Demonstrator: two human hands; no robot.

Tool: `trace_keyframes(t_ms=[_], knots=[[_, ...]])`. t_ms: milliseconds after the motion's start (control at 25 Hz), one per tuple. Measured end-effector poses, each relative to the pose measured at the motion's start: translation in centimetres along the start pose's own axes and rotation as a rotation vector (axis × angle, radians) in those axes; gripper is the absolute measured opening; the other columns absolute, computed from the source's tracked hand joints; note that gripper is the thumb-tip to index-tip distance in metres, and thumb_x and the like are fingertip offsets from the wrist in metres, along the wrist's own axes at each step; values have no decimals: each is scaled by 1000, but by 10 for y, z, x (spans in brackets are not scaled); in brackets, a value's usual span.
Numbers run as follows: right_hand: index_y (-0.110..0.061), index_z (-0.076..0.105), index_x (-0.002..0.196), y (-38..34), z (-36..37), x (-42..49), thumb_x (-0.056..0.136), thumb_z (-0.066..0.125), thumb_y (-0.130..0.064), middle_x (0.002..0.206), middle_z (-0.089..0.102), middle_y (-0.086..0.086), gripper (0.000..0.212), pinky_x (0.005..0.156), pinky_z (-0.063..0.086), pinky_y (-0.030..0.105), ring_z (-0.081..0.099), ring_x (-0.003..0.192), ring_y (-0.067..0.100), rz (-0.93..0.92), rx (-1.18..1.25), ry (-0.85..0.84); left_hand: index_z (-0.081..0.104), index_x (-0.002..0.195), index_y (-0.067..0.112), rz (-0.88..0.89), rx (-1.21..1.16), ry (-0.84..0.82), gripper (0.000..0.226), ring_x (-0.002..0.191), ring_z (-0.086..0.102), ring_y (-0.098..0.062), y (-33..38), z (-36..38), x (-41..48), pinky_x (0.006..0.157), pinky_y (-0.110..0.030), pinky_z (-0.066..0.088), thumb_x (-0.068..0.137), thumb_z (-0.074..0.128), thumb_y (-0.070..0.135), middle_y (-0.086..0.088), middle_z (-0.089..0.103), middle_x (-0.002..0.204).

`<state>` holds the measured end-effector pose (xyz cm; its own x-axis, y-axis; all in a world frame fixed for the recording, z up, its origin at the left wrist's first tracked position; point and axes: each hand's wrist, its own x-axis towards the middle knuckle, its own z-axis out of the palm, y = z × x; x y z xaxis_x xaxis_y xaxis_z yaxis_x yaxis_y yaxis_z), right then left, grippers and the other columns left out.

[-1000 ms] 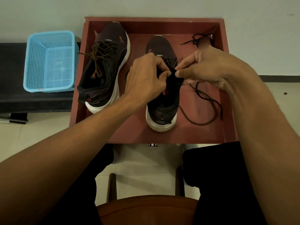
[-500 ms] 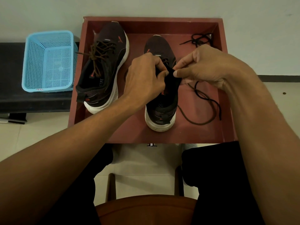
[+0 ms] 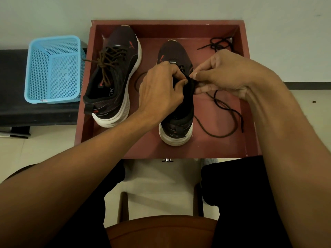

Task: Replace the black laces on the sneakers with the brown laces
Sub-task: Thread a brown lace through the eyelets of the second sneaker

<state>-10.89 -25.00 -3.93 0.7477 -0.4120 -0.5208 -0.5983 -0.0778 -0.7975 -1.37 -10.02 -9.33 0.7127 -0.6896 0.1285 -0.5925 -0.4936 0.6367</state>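
Brown lace (image 3: 217, 136) trails loose over the red tray (image 3: 125, 144), right of the right sneaker (image 3: 176, 122), which stands toe away from the person. The left hand (image 3: 161, 86) grips the sneaker's tongue; the right hand (image 3: 231, 74) pinches what appears to be the lace beside it. The slack lies on the right hand's side, so the next pull probably runs rightward, across the sneaker's long axis.

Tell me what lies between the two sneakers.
Head view: a loop of the brown lace lies on the red tray, running behind the left hand.
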Motion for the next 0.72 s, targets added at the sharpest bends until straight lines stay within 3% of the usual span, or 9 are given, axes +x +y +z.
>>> trace_keyframes(t_ms=[240, 440, 560, 720], knots=[[-1, 75, 99, 3, -1, 2, 99, 69, -2, 74, 79, 5, 7, 61, 57, 13, 79, 72, 13, -18, -99, -13, 81, 100, 30, 116, 70, -31, 12, 92, 65, -12, -9, -5, 7, 81, -39, 59, 91, 76, 37, 13, 66, 96], [-9, 73, 96, 4, 0, 6, 100, 66, -8, 86, 79, 11, 8, 76, 65, 27, 80, 81, 20, -9, -166, -33, 80, 105, 29, 184, 122, -55, 18, 86, 61, -14, -14, -6, 10, 76, -36, 54, 90, 77, 39, 12, 54, 92], [-6, 73, 98, 7, -5, 7, 102, 65, -7, 96, 79, 16, 9, 80, 66, 30, 80, 90, 24, 9, -146, -45, 78, 107, 29, 187, 147, -50, 21, 83, 50, -9, -15, -11, 10, 74, -30, 47, 88, 80, 38, 13, 47, 91], [-6, 72, 97, 14, -11, 7, 101, 64, -4, 94, 80, 17, 9, 90, 64, 35, 80, 89, 22, 104, -231, -86, 78, 107, 28, 194, 130, -46, 23, 86, 53, -8, -17, -17, 9, 81, -35, 54, 86, 82, 36, 12, 50, 94]])
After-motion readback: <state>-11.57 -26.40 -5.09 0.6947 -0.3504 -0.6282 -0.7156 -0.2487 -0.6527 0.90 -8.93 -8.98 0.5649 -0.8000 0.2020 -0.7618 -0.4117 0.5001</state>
